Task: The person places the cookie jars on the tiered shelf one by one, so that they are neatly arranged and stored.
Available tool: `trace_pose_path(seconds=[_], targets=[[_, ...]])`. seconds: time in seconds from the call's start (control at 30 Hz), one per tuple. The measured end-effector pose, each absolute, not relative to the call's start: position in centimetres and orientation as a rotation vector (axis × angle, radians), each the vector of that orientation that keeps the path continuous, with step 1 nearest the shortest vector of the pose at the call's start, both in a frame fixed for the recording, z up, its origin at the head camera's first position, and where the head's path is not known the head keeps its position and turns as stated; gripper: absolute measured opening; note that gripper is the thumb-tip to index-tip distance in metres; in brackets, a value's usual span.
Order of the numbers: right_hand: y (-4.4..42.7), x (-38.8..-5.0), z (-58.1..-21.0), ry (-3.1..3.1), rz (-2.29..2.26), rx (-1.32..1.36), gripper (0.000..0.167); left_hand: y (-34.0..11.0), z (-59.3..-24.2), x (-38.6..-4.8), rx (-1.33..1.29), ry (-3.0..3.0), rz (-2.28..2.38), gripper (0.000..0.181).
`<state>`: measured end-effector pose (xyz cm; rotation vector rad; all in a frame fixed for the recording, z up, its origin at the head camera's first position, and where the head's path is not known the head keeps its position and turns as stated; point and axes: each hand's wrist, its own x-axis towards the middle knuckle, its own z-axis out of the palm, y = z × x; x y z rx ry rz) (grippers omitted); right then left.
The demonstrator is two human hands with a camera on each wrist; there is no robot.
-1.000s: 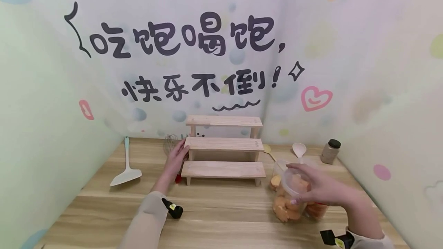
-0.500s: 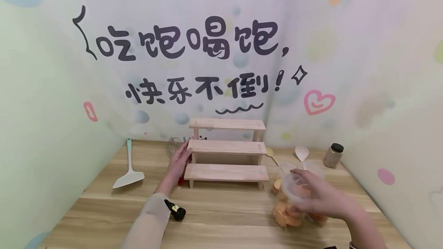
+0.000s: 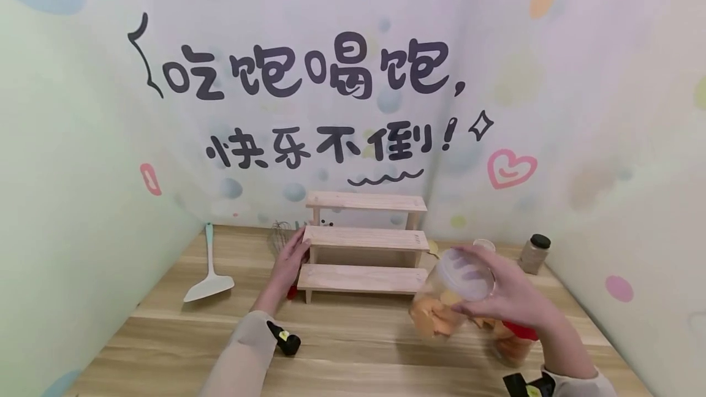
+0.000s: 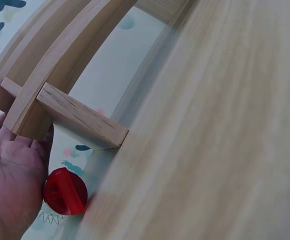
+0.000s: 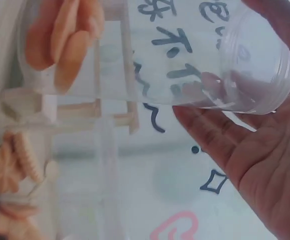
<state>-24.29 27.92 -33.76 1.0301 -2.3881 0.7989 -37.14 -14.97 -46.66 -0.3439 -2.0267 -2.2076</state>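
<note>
My right hand grips a clear plastic jar round its lid end, holding it tilted above the table. Orange-brown cookies lie at its lower end; the right wrist view shows the jar wall between thumb and fingers. At the left end of a three-step wooden stand, my left hand holds the middle step, its fingers against the plank's end. A whisk lies beside that hand, its red handle end near the palm.
Another cookie container with red on it stands under my right forearm, partly hidden. A dark-lidded jar is at the back right. A white turner lies on the left of the wooden table. A yellow spoon shows behind the stand's right end.
My right hand has lifted the cookie jar off the table and carried it up and left toward the stand, tilting it. My left hand stays at the stand.
</note>
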Motion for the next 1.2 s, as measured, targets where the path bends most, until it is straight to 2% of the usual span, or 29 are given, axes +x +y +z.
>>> trace_pose_path(seconds=[0.13, 0.37, 0.53, 0.83, 1.2], targets=[[26.7, -25.7, -32.1, -2.347, 0.769, 1.041, 0.096, -14.8, -46.8, -37.3, -0.342, -2.014, -2.190, 0.060], [23.3, -29.1, -29.1, -2.493, 0.916, 0.695, 0.105, -14.5, -46.7, -37.8, -0.342, -2.003, -2.186, 0.063], [20.5, -32.0, -26.9, -2.456, 0.936, 0.587, 0.108, -14.3, -46.5, -38.0, -0.350, -2.012, -2.179, 0.063], [15.6, -36.6, -24.6, -2.409, 0.950, 0.542, 0.104, -14.1, -46.4, -37.8, -0.317, -2.023, -2.180, 0.064], [10.8, -39.6, -24.5, -2.488, 0.991, 0.566, 0.108, -14.6, -46.3, -37.0, -0.298, -2.059, -2.162, 0.060]])
